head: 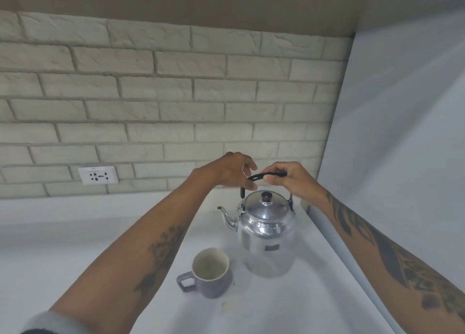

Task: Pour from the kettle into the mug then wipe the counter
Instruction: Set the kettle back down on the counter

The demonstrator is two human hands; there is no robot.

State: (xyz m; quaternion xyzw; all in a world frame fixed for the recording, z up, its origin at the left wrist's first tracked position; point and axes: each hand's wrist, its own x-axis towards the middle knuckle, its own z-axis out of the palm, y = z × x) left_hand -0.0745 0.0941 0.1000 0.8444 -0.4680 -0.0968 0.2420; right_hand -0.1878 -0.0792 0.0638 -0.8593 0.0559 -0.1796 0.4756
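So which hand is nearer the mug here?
Left. The left hand sits at the kettle handle's spout-side end, above and beyond the mug; the right hand grips the handle farther right.

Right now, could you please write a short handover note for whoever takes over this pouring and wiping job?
Right hand: closed on the kettle's black handle.
Left hand: at the handle's other end, fingers touching it, grip loose.
Kettle: upright on the counter, lid on, spout towards the left.
Mug: upright, in front and left of the kettle, looks empty.
Done: handle taken. Left: lift, pour into mug, set down, wipe counter. No cloth in view.
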